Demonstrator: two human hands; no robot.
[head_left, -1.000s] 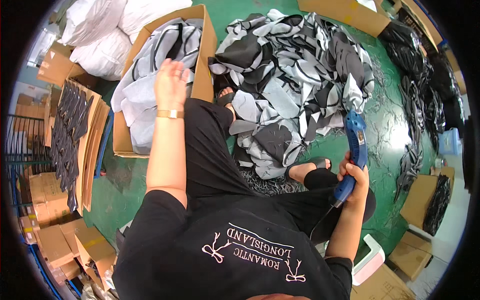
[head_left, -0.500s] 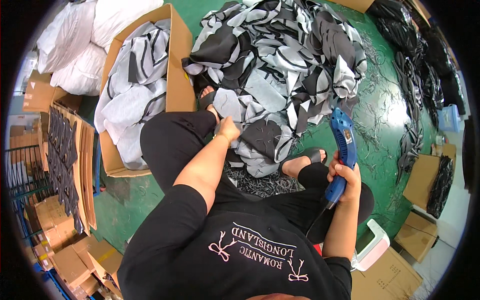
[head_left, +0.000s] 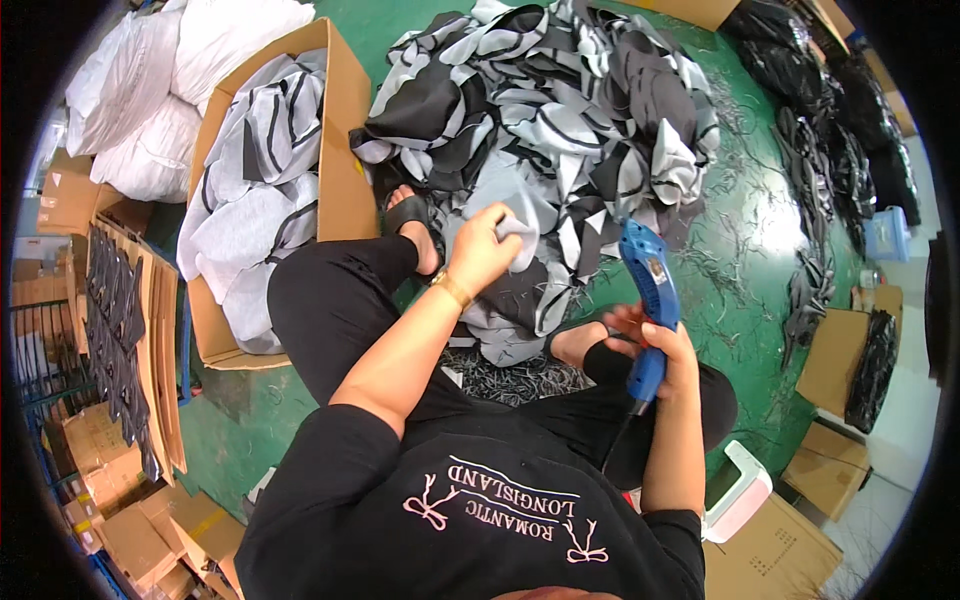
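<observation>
My left hand (head_left: 482, 250) grips a grey fabric piece (head_left: 518, 232) at the near edge of a big heap of grey, black and white fabric pieces (head_left: 560, 120) on the green floor. My right hand (head_left: 668, 352) holds a blue corded hand tool (head_left: 648, 290) upright by its handle, its head pointing up, just right of the heap's near edge. I sit with black trousers and black sandals; my feet (head_left: 412, 218) rest against the heap.
An open cardboard box (head_left: 345, 150) filled with grey and white fabric stands at my left. White sacks (head_left: 170, 90) lie behind it. Flat cartons with dark pieces (head_left: 125, 330) lie far left. Black cuttings (head_left: 830, 150) and boxes (head_left: 830, 350) are at the right, a white container (head_left: 740, 490) by my right hip.
My left hand left the cardboard box, swung right across my leg to the heap and took hold of a grey piece. The blue tool stayed in my right hand.
</observation>
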